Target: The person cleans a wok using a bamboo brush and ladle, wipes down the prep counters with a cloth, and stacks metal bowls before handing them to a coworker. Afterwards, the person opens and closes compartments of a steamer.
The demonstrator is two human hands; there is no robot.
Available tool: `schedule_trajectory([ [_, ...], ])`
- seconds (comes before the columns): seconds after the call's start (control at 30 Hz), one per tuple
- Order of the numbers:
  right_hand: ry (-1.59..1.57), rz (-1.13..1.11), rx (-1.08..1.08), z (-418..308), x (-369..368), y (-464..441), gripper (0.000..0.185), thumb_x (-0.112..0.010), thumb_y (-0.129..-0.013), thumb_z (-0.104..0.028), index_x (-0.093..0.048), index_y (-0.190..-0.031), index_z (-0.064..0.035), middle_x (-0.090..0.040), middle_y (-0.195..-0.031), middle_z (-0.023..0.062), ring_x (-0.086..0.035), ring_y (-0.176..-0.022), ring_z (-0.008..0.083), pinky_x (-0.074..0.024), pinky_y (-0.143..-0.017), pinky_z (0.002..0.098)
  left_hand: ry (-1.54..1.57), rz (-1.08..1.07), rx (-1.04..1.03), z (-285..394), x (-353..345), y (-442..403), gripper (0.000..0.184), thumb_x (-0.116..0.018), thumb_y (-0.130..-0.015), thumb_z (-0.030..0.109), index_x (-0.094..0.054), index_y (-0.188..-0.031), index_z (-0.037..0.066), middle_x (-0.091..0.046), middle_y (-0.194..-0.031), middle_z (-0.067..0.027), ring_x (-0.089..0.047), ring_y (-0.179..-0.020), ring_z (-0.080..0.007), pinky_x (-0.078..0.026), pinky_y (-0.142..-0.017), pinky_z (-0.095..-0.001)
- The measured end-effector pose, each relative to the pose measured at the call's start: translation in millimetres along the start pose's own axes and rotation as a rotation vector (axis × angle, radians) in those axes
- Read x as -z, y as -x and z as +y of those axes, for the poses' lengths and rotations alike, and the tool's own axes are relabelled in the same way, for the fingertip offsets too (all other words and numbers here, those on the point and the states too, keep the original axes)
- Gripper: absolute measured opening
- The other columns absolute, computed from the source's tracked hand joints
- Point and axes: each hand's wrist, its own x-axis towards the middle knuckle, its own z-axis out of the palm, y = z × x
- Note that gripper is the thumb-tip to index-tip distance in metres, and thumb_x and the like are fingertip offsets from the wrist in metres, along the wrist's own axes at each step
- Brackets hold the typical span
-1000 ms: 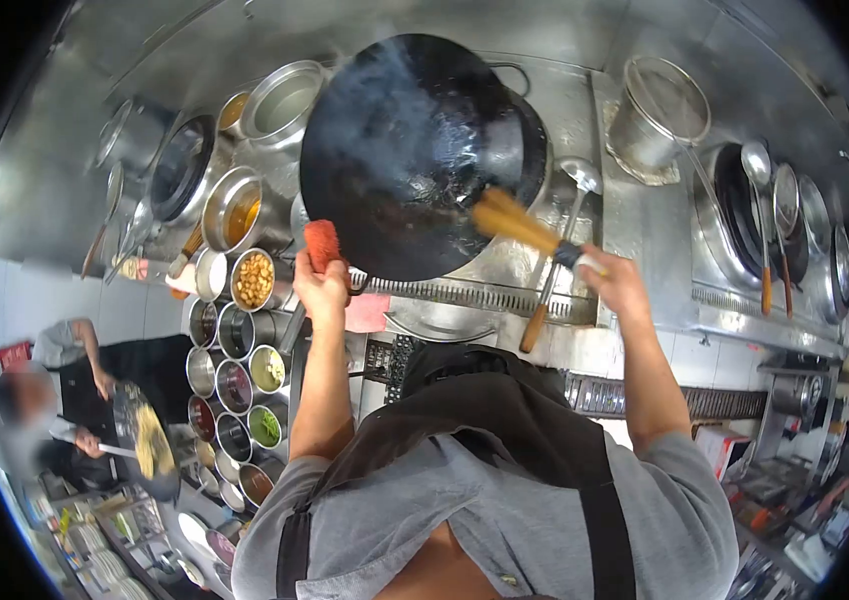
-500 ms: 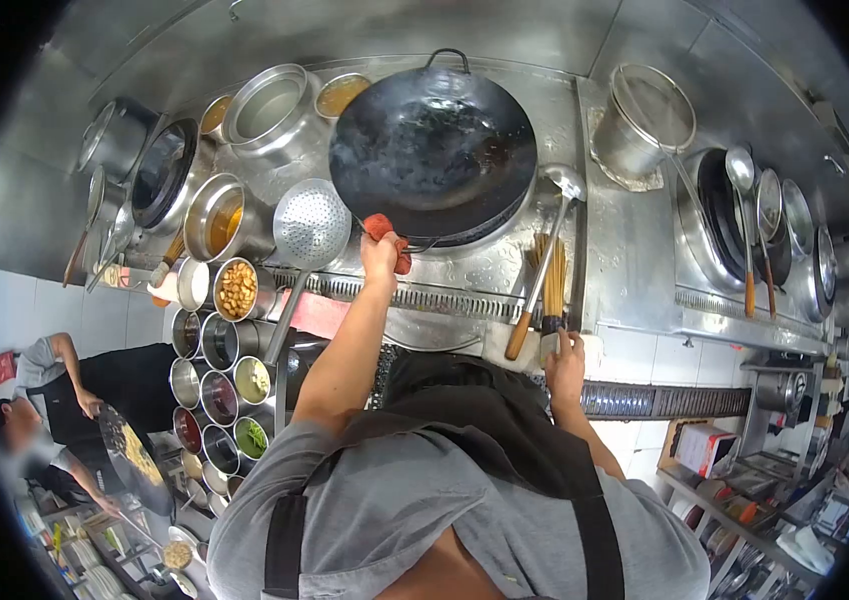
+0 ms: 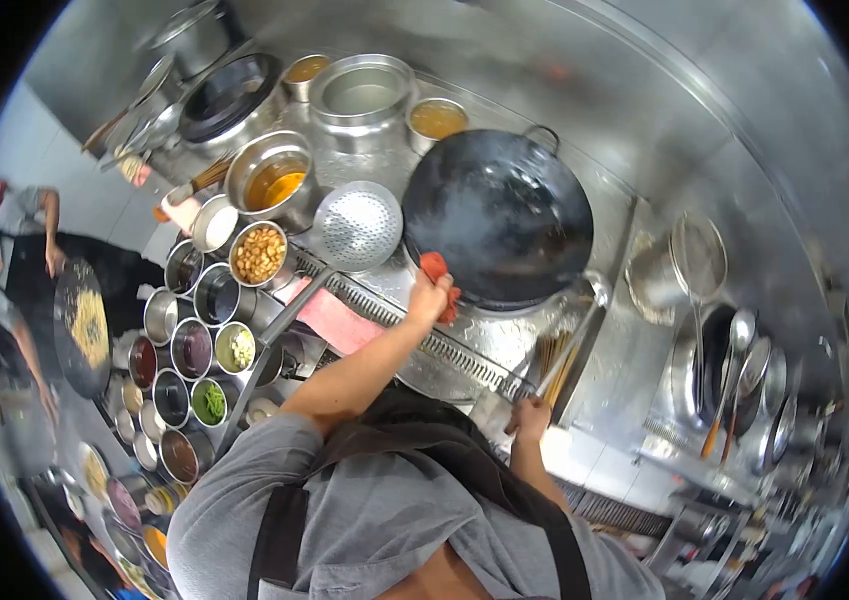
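A black wok (image 3: 501,215) with steam in it sits on the stove. My left hand (image 3: 431,298) is closed around a folded red cloth (image 3: 436,268) at the wok's near rim, where the near handle is hidden. Lower right, my right hand (image 3: 529,416) wraps the handle end of a ladle (image 3: 570,345); the ladle's bowl rests near the wok's right side. A bamboo brush (image 3: 557,368) lies just beside the ladle, partly behind it. Left of the wok, a perforated skimmer (image 3: 358,225) lies with its long handle pointing toward me.
Several metal pots of sauces and ingredients (image 3: 259,254) stand at left, beside a pink cloth (image 3: 340,318). A deep metal pot (image 3: 362,92) is behind. At right are a strainer over a pot (image 3: 697,262) and more ladles (image 3: 742,330). A co-worker (image 3: 30,260) holds a second wok (image 3: 85,325).
The view has tilted, so the stove appears turned and the wok further right. My right hand has moved from the bamboo brush's handle to the ladle's handle. My left hand stays on the cloth.
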Motion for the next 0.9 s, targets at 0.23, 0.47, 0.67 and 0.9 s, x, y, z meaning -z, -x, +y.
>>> schedule_trajectory([
  [0.23, -0.045, 0.185, 0.21, -76, 45, 17, 0.012, -0.056, -0.074, -0.008, -0.047, -0.077, -0.0002, -0.047, -0.054, 0.0066, -0.045, -0.038, 0.0143, -0.0346, -0.032, 0.0298, -0.2, 0.021, -0.262, -31, 23, -12, 0.054, -0.046, -0.088, 0.046, -0.045, -0.11, -0.003, -0.061, -0.092, -0.0257, -0.06, -0.093, -0.0375, -0.046, -0.079, -0.0407],
  [0.47, 0.018, -0.1, 0.583, -254, -13, -4, 0.012, -0.057, -0.079, -0.007, -0.047, -0.083, -0.0029, -0.046, -0.052, 0.0031, -0.046, -0.039, 0.0115, -0.0363, -0.035, 0.0259, -0.418, 0.082, -0.096, -52, 157, 11, 0.052, -0.059, -0.077, 0.034, -0.041, -0.112, 0.0, -0.06, -0.089, -0.0265, -0.061, -0.084, -0.0385, -0.047, -0.072, -0.0448],
  [0.67, 0.628, -0.193, 0.925, -428, -167, -71, 0.039, -0.057, -0.074, -0.013, -0.052, -0.111, -0.0018, -0.06, -0.085, 0.0241, -0.06, -0.08, 0.0387, -0.0467, -0.069, 0.0446, -0.723, 0.102, -0.251, -96, 204, 12, 0.047, -0.061, -0.073, 0.025, -0.042, -0.109, 0.003, -0.059, -0.088, -0.0243, -0.059, -0.084, -0.0401, -0.047, -0.075, -0.048],
  [0.9, 0.701, -0.434, 0.72, -512, -341, -49, 0.009, -0.054, -0.073, -0.007, -0.057, -0.075, 0.0014, -0.055, -0.056, 0.014, -0.054, -0.042, 0.0221, -0.0443, -0.04, 0.0362, -0.587, 0.077, -0.268, -94, 213, 15, 0.047, -0.061, -0.075, 0.027, -0.042, -0.111, 0.003, -0.059, -0.089, -0.0238, -0.058, -0.084, -0.0404, -0.046, -0.073, -0.048],
])
